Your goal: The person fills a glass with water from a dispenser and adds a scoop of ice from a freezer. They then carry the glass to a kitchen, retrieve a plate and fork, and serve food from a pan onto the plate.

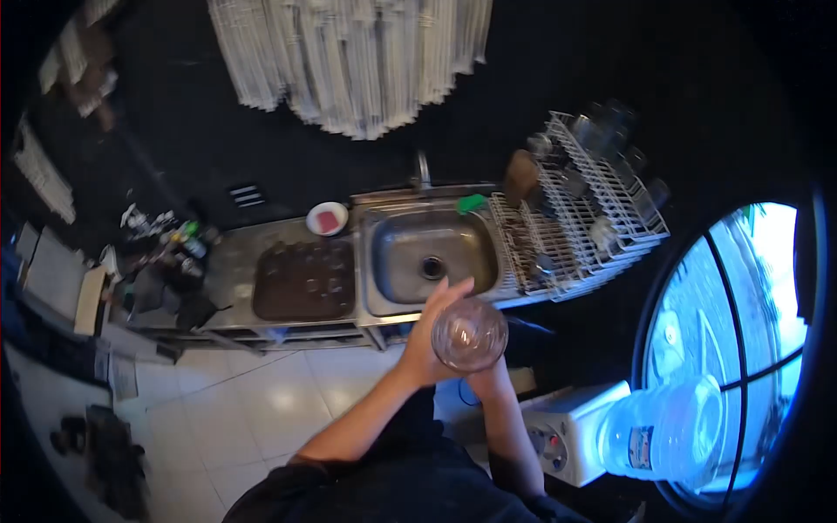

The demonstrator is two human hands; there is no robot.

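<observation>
A round clear glass (470, 335), seen end-on, is held up in front of my body, near the front edge of the steel sink (392, 253). My left hand (422, 347) wraps its left side, with the fingertips reaching past the far rim. Below and behind the glass, my right hand (491, 376) supports it from the right; most of its fingers are hidden. Beyond the hands, the basin shows its drain and a metal faucet (423, 172) at the back.
Right of the sink stands a tiered white wire dish rack (584, 205) with glassware. A green cloth (471, 204) lies on the sink's back edge. To the left are a brown tray (305, 279) and a white bowl (327, 219) holding something pink. A water dispenser (562, 436) stands at lower right.
</observation>
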